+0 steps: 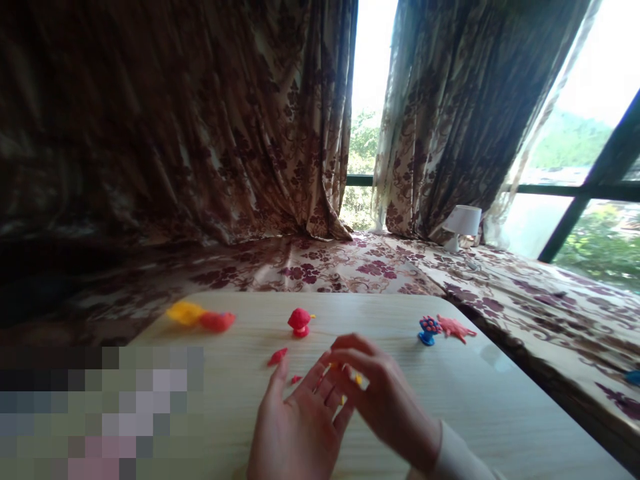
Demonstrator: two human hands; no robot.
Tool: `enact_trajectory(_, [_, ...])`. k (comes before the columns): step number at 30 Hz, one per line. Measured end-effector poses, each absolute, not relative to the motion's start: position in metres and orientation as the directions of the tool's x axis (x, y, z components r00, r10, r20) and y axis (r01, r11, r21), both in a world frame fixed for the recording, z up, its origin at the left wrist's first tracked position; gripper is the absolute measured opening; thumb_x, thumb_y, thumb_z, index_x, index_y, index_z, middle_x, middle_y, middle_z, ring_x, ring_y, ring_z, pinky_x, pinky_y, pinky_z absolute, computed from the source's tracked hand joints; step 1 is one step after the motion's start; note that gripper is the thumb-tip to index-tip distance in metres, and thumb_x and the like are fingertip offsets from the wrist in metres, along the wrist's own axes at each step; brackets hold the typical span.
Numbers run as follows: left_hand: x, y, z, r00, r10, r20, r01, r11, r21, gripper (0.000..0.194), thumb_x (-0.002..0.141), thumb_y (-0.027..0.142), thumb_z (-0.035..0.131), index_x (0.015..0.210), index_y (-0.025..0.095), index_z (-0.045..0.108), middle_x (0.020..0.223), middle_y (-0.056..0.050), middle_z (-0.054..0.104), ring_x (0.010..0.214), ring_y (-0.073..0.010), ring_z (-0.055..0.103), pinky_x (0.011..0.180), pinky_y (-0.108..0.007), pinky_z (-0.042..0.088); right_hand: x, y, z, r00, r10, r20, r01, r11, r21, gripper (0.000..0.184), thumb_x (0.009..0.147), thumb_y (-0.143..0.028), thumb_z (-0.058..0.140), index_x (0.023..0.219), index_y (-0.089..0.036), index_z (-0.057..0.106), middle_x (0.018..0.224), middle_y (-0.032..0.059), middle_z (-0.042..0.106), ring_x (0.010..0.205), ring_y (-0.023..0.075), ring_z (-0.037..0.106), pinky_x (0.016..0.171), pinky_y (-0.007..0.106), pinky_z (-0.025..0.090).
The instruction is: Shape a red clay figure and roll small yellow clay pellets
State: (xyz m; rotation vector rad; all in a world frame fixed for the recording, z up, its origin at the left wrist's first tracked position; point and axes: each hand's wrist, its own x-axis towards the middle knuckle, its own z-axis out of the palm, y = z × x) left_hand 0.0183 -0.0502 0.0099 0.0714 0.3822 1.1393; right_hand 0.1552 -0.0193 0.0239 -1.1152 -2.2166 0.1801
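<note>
My left hand (303,423) is palm up with its fingers stretched out and its thumb apart. Over its fingertips, my right hand (377,387) bends its fingers down in a pinch; what they hold, if anything, is hidden. Small yellow bits (359,379) show around the fingers, but I cannot tell whether they lie on the table or on a hand. Left of my fingers, a red clay-like lump (277,357) and a smaller red bit (296,379) lie on the table. Beyond stands a red mushroom-shaped figure (300,322) on a small base, with a yellow tip at its side.
The pale wooden table (225,400) also bears a yellow lump (185,313) touching a red-orange lump (217,322), and a blue figure with pink dots (428,329) beside a spiky pink piece (454,328). Behind are a white lamp (464,221), patterned curtains (280,133) and windows.
</note>
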Motion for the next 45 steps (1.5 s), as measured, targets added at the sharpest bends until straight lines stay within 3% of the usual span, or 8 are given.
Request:
enact_trajectory(4, [0.011,-0.052,0.012,0.226,0.892,-0.391,-0.893,0.35,0.282,0.035,0.085,0.04,0.046,0.103,0.012,0.057,0.102,-0.015,0.065,0.095,-0.026,0.064,0.09,-0.045,0.043,0.18,0.023,0.019,-0.407,0.83,0.382,0.787,0.531,-0.313,0.025,0.082,-0.008,0.049,0.091,-0.02,0.069,0.087,0.0046,0.067,0.075,0.0158,0.063,0.067,0.024,0.046])
enact_trajectory(11, [0.003,-0.053,0.012,0.232,0.886,-0.401,-0.903,0.35,0.251,0.028,0.083,0.037,0.049,0.095,0.013,0.058,0.092,-0.011,0.065,0.088,-0.0241,0.065,0.09,-0.045,0.044,0.177,0.035,0.002,-0.477,0.843,0.25,0.827,0.526,-0.199,0.039,0.072,0.003,0.044,0.088,-0.02,0.07,0.087,0.0048,0.068,0.085,0.0169,0.061,0.071,0.023,0.042])
enact_trajectory(24, [-0.003,-0.053,0.008,0.237,0.896,-0.377,-0.899,0.349,0.263,0.024,0.084,0.034,0.05,0.087,0.014,0.062,0.08,-0.009,0.068,0.08,-0.0222,0.067,0.08,-0.042,0.049,0.184,0.018,0.015,-0.453,0.866,0.21,0.857,0.488,-0.163,0.029,0.081,-0.007,0.045,0.091,-0.02,0.068,0.089,0.0048,0.068,0.082,0.0176,0.061,0.069,0.025,0.039])
enact_trajectory(34, [0.001,-0.052,0.009,0.226,0.868,-0.443,-0.9,0.36,0.246,0.026,0.083,0.037,0.051,0.082,0.014,0.064,0.076,-0.009,0.069,0.076,-0.0219,0.067,0.072,-0.038,0.05,0.181,-0.007,0.0,-0.396,0.899,0.185,0.882,0.429,-0.194,0.014,0.08,-0.022,0.055,0.07,-0.018,0.065,0.072,0.0035,0.064,0.064,0.015,0.059,0.053,0.023,0.03])
enact_trajectory(38, [0.0,-0.052,0.009,0.229,0.873,-0.43,-0.898,0.36,0.253,0.025,0.083,0.036,0.051,0.083,0.014,0.064,0.076,-0.009,0.069,0.078,-0.0225,0.067,0.074,-0.039,0.049,0.18,-0.007,-0.002,-0.371,0.906,0.205,0.879,0.413,-0.238,0.018,0.077,-0.009,0.052,0.064,-0.017,0.062,0.07,0.0032,0.063,0.062,0.0138,0.058,0.053,0.022,0.031])
enact_trajectory(41, [0.001,-0.05,0.006,0.2,0.879,-0.432,-0.894,0.345,0.287,0.027,0.084,0.035,0.049,0.09,0.013,0.062,0.087,-0.011,0.069,0.084,-0.0232,0.066,0.08,-0.041,0.048,0.178,-0.018,0.001,-0.361,0.906,0.222,0.856,0.416,-0.306,0.021,0.081,-0.009,0.048,0.067,-0.017,0.062,0.066,0.0004,0.063,0.059,0.011,0.057,0.055,0.02,0.035])
enact_trajectory(45, [0.01,-0.048,0.002,0.221,0.855,-0.468,-0.88,0.382,0.282,0.031,0.086,0.035,0.045,0.1,0.01,0.058,0.101,-0.014,0.066,0.09,-0.0249,0.065,0.081,-0.04,0.048,0.159,-0.04,0.01,-0.457,0.87,0.183,0.611,0.457,-0.646,0.018,0.077,-0.007,0.052,0.073,-0.018,0.065,0.062,-0.0039,0.064,0.057,0.0077,0.056,0.054,0.013,0.04])
